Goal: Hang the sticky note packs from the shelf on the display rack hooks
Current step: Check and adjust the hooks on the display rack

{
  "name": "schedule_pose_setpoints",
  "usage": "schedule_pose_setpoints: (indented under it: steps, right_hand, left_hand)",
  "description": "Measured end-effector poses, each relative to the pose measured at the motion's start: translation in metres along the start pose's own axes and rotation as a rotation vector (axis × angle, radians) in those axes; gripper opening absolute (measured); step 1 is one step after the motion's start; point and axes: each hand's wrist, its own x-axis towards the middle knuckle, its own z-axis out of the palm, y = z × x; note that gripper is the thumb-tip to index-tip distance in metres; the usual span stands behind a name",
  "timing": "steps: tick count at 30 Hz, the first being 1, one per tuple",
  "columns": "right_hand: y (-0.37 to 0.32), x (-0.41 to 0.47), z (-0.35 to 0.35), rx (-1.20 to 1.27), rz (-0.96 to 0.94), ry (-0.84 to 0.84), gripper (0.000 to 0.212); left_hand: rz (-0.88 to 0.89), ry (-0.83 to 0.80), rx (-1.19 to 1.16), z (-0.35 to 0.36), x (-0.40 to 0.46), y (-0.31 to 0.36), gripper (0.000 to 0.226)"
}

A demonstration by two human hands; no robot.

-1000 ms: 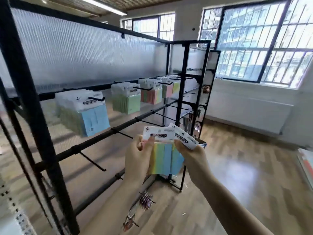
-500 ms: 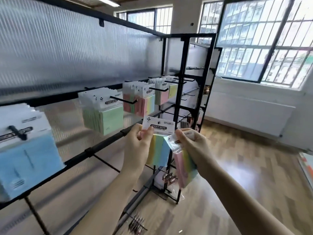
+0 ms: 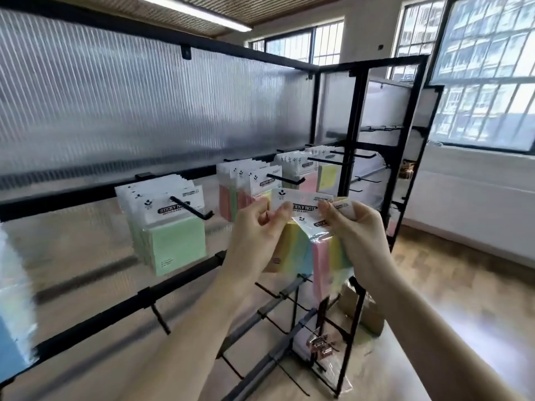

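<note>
Both hands up at the display rack (image 3: 179,287): left hand (image 3: 254,235) pinches the front sticky note pack (image 3: 301,206) by its header card, right hand (image 3: 359,235) grips a second pack (image 3: 327,256) overlapping it. The header hole is hidden behind fingers; the blue packs (image 3: 14,308) far left are blurred and cut off.

We face a ribbed translucent plastic panel (image 3: 144,96) that fills the left side. Above us a long fluorescent tube light (image 3: 194,13) runs along the slatted ceiling (image 3: 278,7). To our right, tall black-framed grid windows (image 3: 486,70) stand in a white wall (image 3: 469,198) above a wood-plank floor (image 3: 451,308).
</note>
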Motion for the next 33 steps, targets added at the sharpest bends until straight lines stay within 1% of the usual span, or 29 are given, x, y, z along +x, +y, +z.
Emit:
schedule_pose_setpoints:
  steps: [3, 5, 7, 9, 11, 12, 15, 19, 21, 23, 24, 25, 27, 30, 33]
  right_hand:
    - [0.006, 0.031, -0.011, 0.050, 0.024, -0.070, 0.015]
    - [0.010, 0.050, -0.016, 0.059, 0.034, -0.120, 0.016]
    - [0.015, 0.064, -0.020, 0.071, 0.044, -0.156, 0.023]
    - [0.023, 0.078, -0.021, 0.081, 0.044, -0.196, 0.034]
    - [0.029, 0.088, -0.020, 0.091, 0.039, -0.249, 0.039]
    - [0.032, 0.093, -0.019, 0.101, 0.035, -0.273, 0.037]
    - [0.039, 0.106, -0.013, 0.142, 0.031, -0.331, 0.018]
    - [0.049, 0.117, -0.006, 0.175, -0.001, -0.429, 0.013]
    - [0.056, 0.121, -0.002, 0.161, -0.015, -0.449, 0.015]
    - [0.062, 0.126, 0.003, 0.124, -0.056, -0.454, 0.018]
    - [0.066, 0.129, 0.007, 0.102, -0.087, -0.455, 0.016]
    - [0.067, 0.131, 0.011, 0.077, -0.112, -0.451, 0.013]
    - [0.072, 0.135, 0.019, 0.024, -0.138, -0.417, 0.023]
    - [0.081, 0.143, 0.029, -0.015, -0.084, -0.421, 0.032]
    - [0.088, 0.149, 0.037, -0.066, -0.048, -0.446, 0.030]
  left_hand:
    - [0.065, 0.112, 0.080, 0.019, 0.021, 0.002, 0.042]
    - [0.065, 0.168, 0.100, 0.030, 0.030, 0.003, 0.043]
    - [0.055, 0.229, 0.121, 0.037, 0.037, 0.002, 0.038]
    - [0.093, 0.295, 0.153, 0.042, 0.043, 0.000, 0.045]
    - [0.129, 0.341, 0.163, 0.045, 0.046, -0.001, 0.049]
    - [0.137, 0.359, 0.161, 0.047, 0.047, -0.001, 0.049]
    - [0.121, 0.395, 0.208, 0.051, 0.048, -0.001, 0.048]
    - [0.094, 0.475, 0.319, 0.053, 0.047, -0.004, 0.042]
    - [0.107, 0.511, 0.380, 0.054, 0.046, -0.008, 0.040]
    - [0.107, 0.589, 0.463, 0.053, 0.047, -0.014, 0.027]
    - [0.100, 0.648, 0.503, 0.052, 0.049, -0.018, 0.021]
    - [0.093, 0.711, 0.541, 0.050, 0.050, -0.021, 0.022]
    - [0.092, 0.792, 0.622, 0.046, 0.053, -0.028, 0.029]
    - [0.047, 0.825, 0.702, 0.042, 0.058, -0.037, 0.032]
    - [-0.040, 0.833, 0.712, 0.038, 0.061, -0.045, 0.033]
